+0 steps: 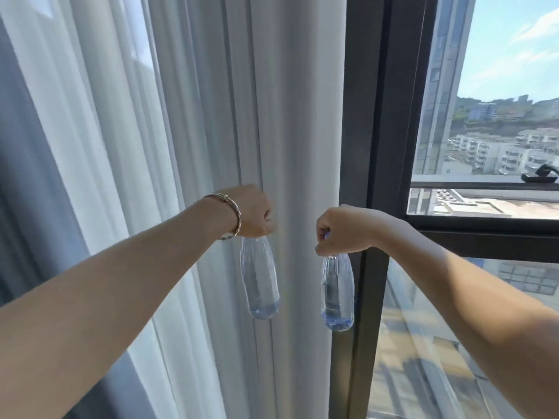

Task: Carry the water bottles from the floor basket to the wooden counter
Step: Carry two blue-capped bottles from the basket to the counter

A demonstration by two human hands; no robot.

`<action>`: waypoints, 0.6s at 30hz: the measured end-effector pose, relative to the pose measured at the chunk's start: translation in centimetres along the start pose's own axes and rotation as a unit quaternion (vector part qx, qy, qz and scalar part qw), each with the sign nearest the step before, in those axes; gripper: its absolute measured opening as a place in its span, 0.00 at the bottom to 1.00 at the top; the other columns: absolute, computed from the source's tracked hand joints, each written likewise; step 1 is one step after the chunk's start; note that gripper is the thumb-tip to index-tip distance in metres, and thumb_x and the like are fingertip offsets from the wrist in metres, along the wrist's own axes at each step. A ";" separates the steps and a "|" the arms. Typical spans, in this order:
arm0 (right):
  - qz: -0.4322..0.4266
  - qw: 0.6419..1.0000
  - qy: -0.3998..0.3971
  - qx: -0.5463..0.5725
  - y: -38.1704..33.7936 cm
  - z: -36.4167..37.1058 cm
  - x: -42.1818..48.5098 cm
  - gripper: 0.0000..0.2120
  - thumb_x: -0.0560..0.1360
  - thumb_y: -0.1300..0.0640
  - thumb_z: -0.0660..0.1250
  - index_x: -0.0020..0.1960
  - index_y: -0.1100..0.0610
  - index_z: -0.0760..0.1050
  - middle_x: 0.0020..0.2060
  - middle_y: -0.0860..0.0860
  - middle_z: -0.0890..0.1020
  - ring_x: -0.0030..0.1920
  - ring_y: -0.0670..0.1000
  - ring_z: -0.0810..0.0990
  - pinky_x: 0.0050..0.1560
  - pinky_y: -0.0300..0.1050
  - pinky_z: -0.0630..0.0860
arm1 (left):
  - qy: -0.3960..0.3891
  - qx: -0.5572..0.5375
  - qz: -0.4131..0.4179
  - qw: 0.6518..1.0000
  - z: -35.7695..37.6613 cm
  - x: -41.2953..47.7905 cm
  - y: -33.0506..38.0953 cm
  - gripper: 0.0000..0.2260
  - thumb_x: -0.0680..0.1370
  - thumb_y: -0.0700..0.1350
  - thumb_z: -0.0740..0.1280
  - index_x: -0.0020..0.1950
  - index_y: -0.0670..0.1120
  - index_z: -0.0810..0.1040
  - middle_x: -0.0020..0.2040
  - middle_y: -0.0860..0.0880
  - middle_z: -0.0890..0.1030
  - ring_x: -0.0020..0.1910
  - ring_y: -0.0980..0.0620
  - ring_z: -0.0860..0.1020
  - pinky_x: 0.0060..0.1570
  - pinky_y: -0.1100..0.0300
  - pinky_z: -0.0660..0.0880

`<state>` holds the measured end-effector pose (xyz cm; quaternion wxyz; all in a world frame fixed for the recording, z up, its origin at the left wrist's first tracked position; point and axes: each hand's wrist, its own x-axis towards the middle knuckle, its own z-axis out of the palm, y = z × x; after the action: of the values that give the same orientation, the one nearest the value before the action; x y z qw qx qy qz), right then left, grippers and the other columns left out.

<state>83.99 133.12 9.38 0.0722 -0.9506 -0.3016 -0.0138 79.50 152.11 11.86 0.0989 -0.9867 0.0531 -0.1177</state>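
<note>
Two clear plastic water bottles hang upright in the air in front of me, each gripped at its cap. My left hand, with a metal bangle on the wrist, is closed over the top of the left water bottle. My right hand is closed over the top of the right water bottle, whose blue cap peeks out between the fingers. Both arms are stretched forward at about the same height, the bottles a short gap apart. Neither the floor basket nor the wooden counter is in view.
White sheer curtains hang straight ahead and to the left, with a grey drape at the far left. A dark window frame stands just right of the bottles. City buildings show through the glass.
</note>
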 end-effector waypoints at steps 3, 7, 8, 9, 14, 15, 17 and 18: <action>-0.009 1.000 0.005 -0.011 -3.0 -0.6 -0.9 0.10 0.68 0.53 0.65 0.45 0.58 0.79 0.39 0.49 0.78 0.34 0.50 0.72 0.34 0.41 0.68 | 0.000 0.012 -0.012 1.000 -1.4 -3.3 -1.3 0.08 0.74 0.46 0.60 0.36 0.47 0.68 0.36 0.48 0.70 0.33 0.48 0.66 0.32 0.60 0.63; -0.034 0.999 0.001 -0.002 -8.3 -0.8 -2.5 0.10 0.69 0.54 0.65 0.45 0.59 0.79 0.37 0.49 0.77 0.34 0.49 0.74 0.34 0.41 0.68 | -0.006 0.040 -0.044 0.998 -3.0 -9.1 -3.7 0.09 0.76 0.49 0.60 0.38 0.46 0.70 0.37 0.48 0.70 0.34 0.48 0.67 0.30 0.62 0.62; -0.044 0.999 0.003 0.000 -10.0 -0.9 -3.0 0.09 0.69 0.54 0.66 0.45 0.57 0.79 0.37 0.49 0.78 0.36 0.49 0.75 0.36 0.41 0.70 | -0.012 0.046 -0.059 0.997 -3.3 -10.9 -4.4 0.10 0.77 0.50 0.60 0.39 0.46 0.71 0.38 0.49 0.71 0.35 0.48 0.69 0.31 0.62 0.64; -0.055 0.998 0.006 -0.001 -11.8 -0.9 -3.7 0.08 0.69 0.54 0.66 0.44 0.56 0.78 0.38 0.48 0.79 0.37 0.49 0.76 0.36 0.41 0.71 | -0.019 0.052 -0.072 0.996 -3.5 -12.7 -5.2 0.11 0.77 0.51 0.60 0.40 0.46 0.72 0.38 0.49 0.71 0.35 0.48 0.70 0.32 0.61 0.65; -0.113 0.994 0.010 0.004 -21.9 0.0 -7.2 0.05 0.69 0.52 0.65 0.42 0.53 0.77 0.40 0.49 0.82 0.37 0.48 0.79 0.35 0.40 0.71 | -0.044 0.075 -0.141 0.986 -4.4 -24.4 -9.2 0.13 0.77 0.53 0.59 0.40 0.45 0.73 0.39 0.50 0.71 0.35 0.49 0.71 0.34 0.61 0.68; -0.123 0.992 0.001 0.004 -24.3 0.4 -8.0 0.05 0.69 0.51 0.65 0.41 0.52 0.77 0.41 0.50 0.83 0.38 0.49 0.80 0.36 0.40 0.72 | -0.055 0.071 -0.156 0.984 -4.8 -27.1 -10.1 0.13 0.77 0.52 0.59 0.39 0.46 0.73 0.38 0.50 0.71 0.35 0.49 0.72 0.35 0.61 0.69; -0.152 0.988 -0.019 -0.021 -29.4 1.4 -9.8 0.08 0.70 0.51 0.63 0.42 0.53 0.79 0.42 0.53 0.84 0.38 0.50 0.79 0.36 0.40 0.71 | -0.069 0.065 -0.187 0.978 -5.7 -32.8 -12.1 0.13 0.77 0.51 0.60 0.42 0.43 0.77 0.40 0.48 0.76 0.35 0.48 0.74 0.33 0.61 0.69; -0.171 0.984 -0.030 -0.033 -31.9 1.9 -10.6 0.11 0.71 0.52 0.63 0.45 0.56 0.80 0.42 0.55 0.84 0.37 0.50 0.78 0.36 0.40 0.70 | -0.070 0.065 -0.204 0.974 -6.2 -35.5 -13.1 0.14 0.77 0.51 0.61 0.44 0.42 0.79 0.43 0.47 0.78 0.37 0.47 0.75 0.32 0.61 0.70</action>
<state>56.91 153.10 10.88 0.0287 -0.8869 -0.4611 -0.0074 44.75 168.28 12.58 0.1405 -0.9739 -0.1643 -0.0690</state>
